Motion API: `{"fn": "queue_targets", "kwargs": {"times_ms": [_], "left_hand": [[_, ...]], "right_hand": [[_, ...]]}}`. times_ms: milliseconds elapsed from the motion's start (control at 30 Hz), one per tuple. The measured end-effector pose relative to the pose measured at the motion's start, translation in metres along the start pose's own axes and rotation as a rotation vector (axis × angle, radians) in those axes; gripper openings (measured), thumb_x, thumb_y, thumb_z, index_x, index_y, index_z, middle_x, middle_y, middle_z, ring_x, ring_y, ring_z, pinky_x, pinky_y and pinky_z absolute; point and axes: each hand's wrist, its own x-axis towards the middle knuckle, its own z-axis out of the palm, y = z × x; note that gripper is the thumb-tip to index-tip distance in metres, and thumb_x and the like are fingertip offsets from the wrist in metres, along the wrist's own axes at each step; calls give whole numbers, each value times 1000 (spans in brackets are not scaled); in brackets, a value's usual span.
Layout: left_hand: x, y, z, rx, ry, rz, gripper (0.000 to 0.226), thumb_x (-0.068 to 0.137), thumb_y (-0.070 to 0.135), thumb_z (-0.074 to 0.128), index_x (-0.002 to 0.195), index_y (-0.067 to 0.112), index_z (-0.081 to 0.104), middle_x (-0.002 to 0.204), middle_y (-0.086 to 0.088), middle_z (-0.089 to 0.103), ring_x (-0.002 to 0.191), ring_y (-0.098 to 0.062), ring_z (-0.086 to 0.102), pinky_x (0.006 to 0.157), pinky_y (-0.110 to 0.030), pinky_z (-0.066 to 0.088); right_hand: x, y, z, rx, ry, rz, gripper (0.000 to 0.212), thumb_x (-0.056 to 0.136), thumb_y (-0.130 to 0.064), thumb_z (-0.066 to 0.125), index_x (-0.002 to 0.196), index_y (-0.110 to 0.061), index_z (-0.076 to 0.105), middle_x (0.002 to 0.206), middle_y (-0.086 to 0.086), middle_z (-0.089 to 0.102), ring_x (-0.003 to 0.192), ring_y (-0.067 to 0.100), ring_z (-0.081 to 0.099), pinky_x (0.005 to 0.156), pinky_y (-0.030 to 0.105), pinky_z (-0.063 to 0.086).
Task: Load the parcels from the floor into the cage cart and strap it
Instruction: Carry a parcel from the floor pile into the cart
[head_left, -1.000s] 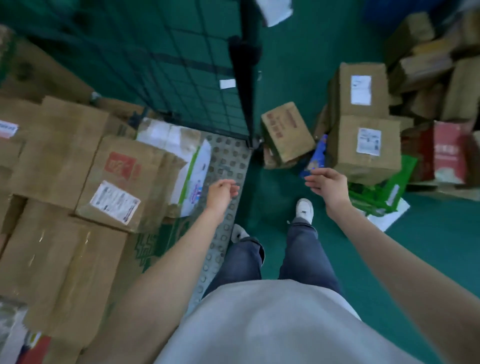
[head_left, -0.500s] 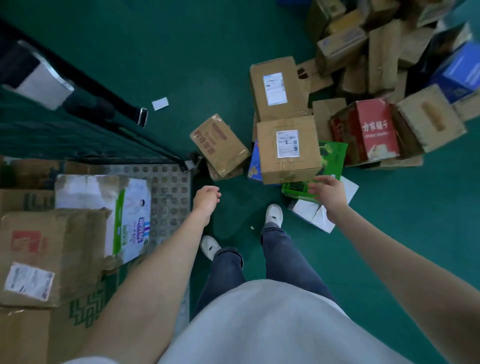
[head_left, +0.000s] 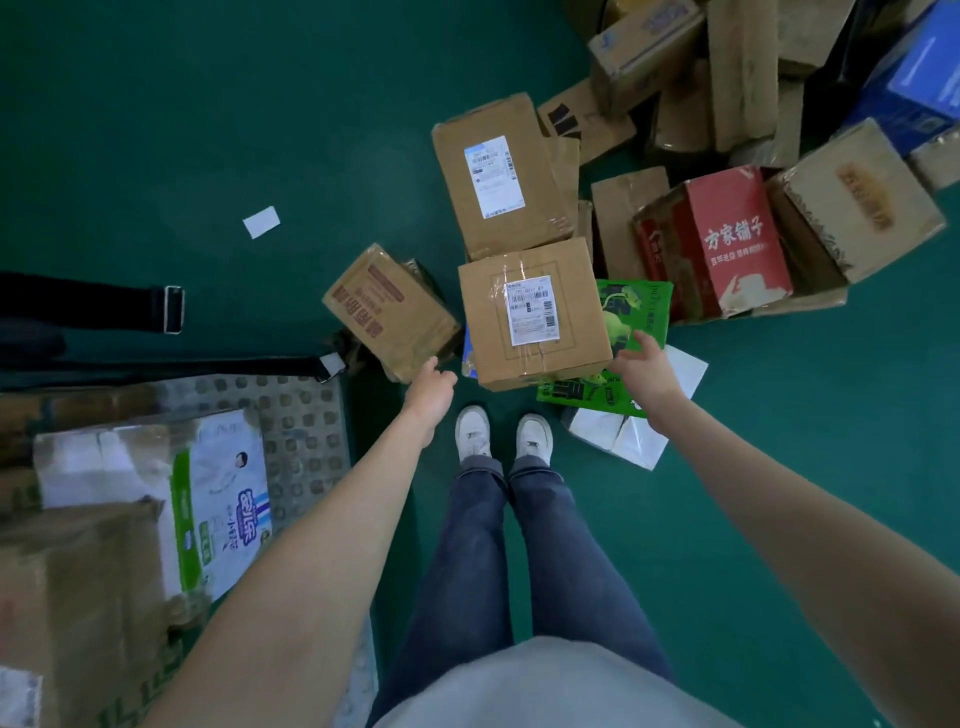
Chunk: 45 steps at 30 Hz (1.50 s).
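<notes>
A square cardboard parcel (head_left: 530, 312) with a white label lies on the green floor just ahead of my feet. My left hand (head_left: 431, 389) reaches toward its lower left corner, empty, fingers relaxed. My right hand (head_left: 641, 371) hovers at its right edge, open, above a green package (head_left: 631, 306). A smaller tilted box (head_left: 387, 309) leans at the left of the parcel. The cage cart's studded floor (head_left: 296, 410) is at the left, holding a white and green pack (head_left: 208, 499) and cardboard boxes (head_left: 78, 597). A black strap (head_left: 93, 309) with a buckle hangs from the cart.
A heap of cardboard boxes fills the upper right, with a red printed box (head_left: 727, 244), a tall labelled box (head_left: 493, 174) and a blue box (head_left: 919, 78). A white bag (head_left: 623, 436) lies by my right foot. A paper slip (head_left: 261, 222) is on the floor.
My view has swung from the cart to the floor pile. Both hands have moved forward and down to either side of the labelled square parcel.
</notes>
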Motion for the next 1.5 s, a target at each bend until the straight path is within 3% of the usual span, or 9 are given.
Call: {"fn": "queue_targets", "kwargs": {"times_ms": [200, 367, 600, 800, 1000, 1167, 1267, 1367, 1500], "left_hand": [[58, 6, 25, -28, -80, -79, 63, 104, 22, 41, 158, 16, 8, 163, -3, 16, 147, -21, 24, 116, -35, 23], [82, 9, 45, -128, -163, -105, 52, 103, 15, 42, 153, 18, 26, 138, 11, 44, 120, -10, 44, 102, -26, 33], [73, 6, 49, -258, -167, -119, 52, 99, 20, 49, 148, 28, 35, 142, 2, 51, 129, -18, 47, 115, -46, 34], [20, 7, 35, -257, -82, 21, 59, 99, 21, 48, 152, 33, 27, 148, 4, 43, 127, -15, 47, 102, -33, 37], [-63, -11, 1, -362, 23, 122, 60, 100, 18, 47, 154, 30, 24, 148, 4, 39, 123, -10, 45, 86, -21, 38], [-125, -57, -37, -457, 147, 161, 62, 99, 20, 50, 154, 31, 25, 145, 3, 41, 125, -13, 46, 106, -34, 40], [-151, -96, -55, -537, 204, 177, 62, 98, 17, 52, 153, 32, 27, 142, 2, 43, 119, -10, 50, 102, -30, 42], [-176, -140, -68, -675, 266, 200, 61, 97, 15, 54, 150, 36, 32, 142, 4, 46, 118, -6, 53, 97, -25, 45], [-210, -197, -87, -887, 335, 158, 64, 95, 20, 57, 149, 41, 31, 147, 6, 45, 128, -13, 49, 113, -41, 39]], "right_hand": [[55, 11, 13, -50, -50, 43, 75, 97, -13, 56, 158, -21, 14, 153, 5, 42, 130, 25, 47, 102, 36, 38], [78, 19, 21, -42, -112, 74, 77, 96, -8, 55, 159, -23, 13, 155, 0, 36, 133, 20, 41, 109, 34, 32], [70, 29, 23, 51, -154, 63, 76, 96, -5, 55, 159, -21, 15, 152, -2, 39, 124, 13, 41, 105, 28, 32], [13, 24, 13, 70, -159, 27, 72, 97, -5, 55, 157, -16, 18, 133, -10, 43, 122, 10, 43, 104, 22, 31], [-60, 6, 6, 21, -218, -37, 70, 93, -15, 60, 156, -20, 29, 145, -8, 50, 132, 15, 46, 119, 39, 30], [-117, -12, 24, -81, -301, -146, 69, 91, -20, 63, 153, -20, 34, 145, -4, 49, 130, 15, 49, 116, 39, 34], [-146, -17, 48, -153, -367, -229, 53, 96, -13, 58, 147, -21, 44, 138, -3, 54, 115, 10, 56, 101, 27, 43], [-171, -12, 79, -221, -393, -312, 53, 94, -19, 63, 144, -26, 48, 137, 1, 54, 118, 17, 56, 106, 41, 45], [-210, -3, 122, -299, -421, -404, 48, 94, -17, 64, 138, -32, 53, 134, 3, 57, 110, 16, 59, 104, 43, 46]]}}
